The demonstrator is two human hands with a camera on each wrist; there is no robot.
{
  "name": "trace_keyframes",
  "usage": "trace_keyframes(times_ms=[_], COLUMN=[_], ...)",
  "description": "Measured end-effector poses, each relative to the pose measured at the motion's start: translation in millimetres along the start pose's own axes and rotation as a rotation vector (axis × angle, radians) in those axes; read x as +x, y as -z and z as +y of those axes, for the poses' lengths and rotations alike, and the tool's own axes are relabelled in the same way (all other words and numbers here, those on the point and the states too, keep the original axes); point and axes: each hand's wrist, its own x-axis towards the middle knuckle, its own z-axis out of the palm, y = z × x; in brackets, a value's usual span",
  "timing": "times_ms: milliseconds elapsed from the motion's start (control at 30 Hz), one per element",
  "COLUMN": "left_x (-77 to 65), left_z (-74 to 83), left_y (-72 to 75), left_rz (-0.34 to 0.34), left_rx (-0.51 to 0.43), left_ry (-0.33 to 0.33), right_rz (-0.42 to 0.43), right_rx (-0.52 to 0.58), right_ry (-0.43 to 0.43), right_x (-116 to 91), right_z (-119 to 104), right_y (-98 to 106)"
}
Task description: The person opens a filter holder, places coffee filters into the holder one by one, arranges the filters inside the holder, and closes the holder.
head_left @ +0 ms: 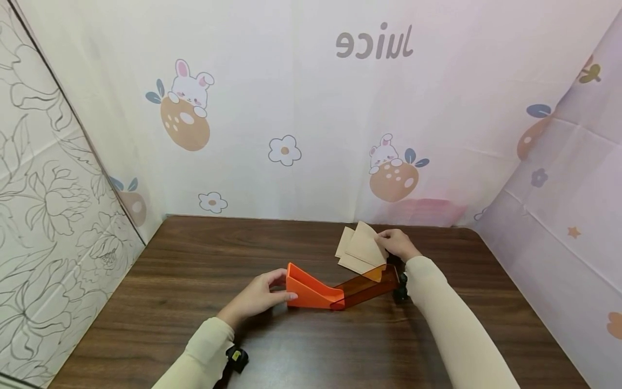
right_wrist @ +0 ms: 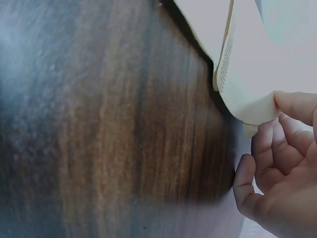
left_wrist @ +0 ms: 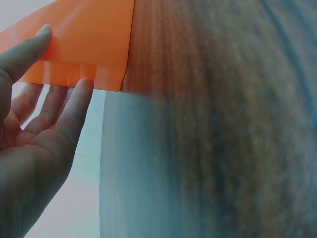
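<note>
**Papers [head_left: 364,247] beyond the holder [head_left: 309,294]**
Head: the left hand [head_left: 259,295] grips the holder's left end, long axis running crosswise; the papers lie beyond, rightward, nearer the right hand [head_left: 399,244].
Left wrist: thumb against the holder's face.
Right wrist: the right hand pinches the papers' edge.

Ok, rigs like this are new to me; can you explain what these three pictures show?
No machine here: these are a person's bare left hand and right hand. The wide picture is taken from the head, the second and third from the left and right wrists. On the dark brown wood-grain table are a bright orange, sloping, plastic-looking holder, a see-through amber piece at its low end, and flat beige paper-like sheets. The left hand grips the holder's tall end; the right pinches the edge of a sheet.
</note>
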Motion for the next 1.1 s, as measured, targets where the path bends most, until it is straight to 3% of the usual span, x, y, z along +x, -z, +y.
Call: trace_keyframes(times_ms=[633, 1100], left_x=[-0.1, -0.8], left_z=[0.1, 3.1], left_y=[0.0, 0.2], left_rz=[0.001, -0.001], left_rx=[-0.001, -0.004], left_ry=[-0.007, 0.002], right_rz=[0.026, 0.064], right_rx=[0.049, 0.025], right_ry=[0.025, 0.113], right_x=[-4.7, -17.0], right_z=[1.5, -7.6], right_y=[11.3, 15.2])
